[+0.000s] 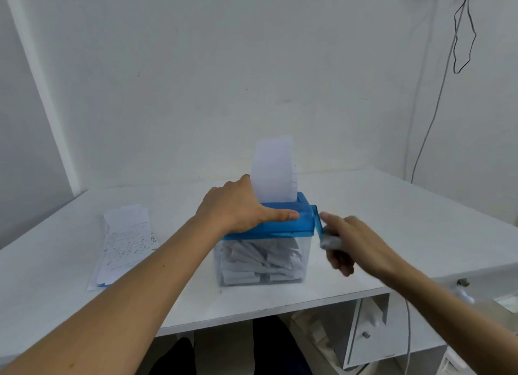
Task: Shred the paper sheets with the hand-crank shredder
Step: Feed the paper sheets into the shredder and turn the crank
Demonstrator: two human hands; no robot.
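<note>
A hand-crank shredder [291,224] with a blue lid stands mid-table on a clear bin [262,259] holding paper strips. A white paper sheet [273,170] stands upright in the lid's slot. My left hand [238,206] lies flat on the left part of the lid, thumb stretched along its front edge. My right hand [350,240] grips the grey knob of the blue crank [318,220] on the shredder's right side; the hand is blurred. A stack of printed paper sheets [126,240] lies on the table to the left.
The white table [392,220] meets a white wall behind. Cables [459,38] hang down the wall at the right. A drawer unit with knobs [370,332] sits under the table's right end.
</note>
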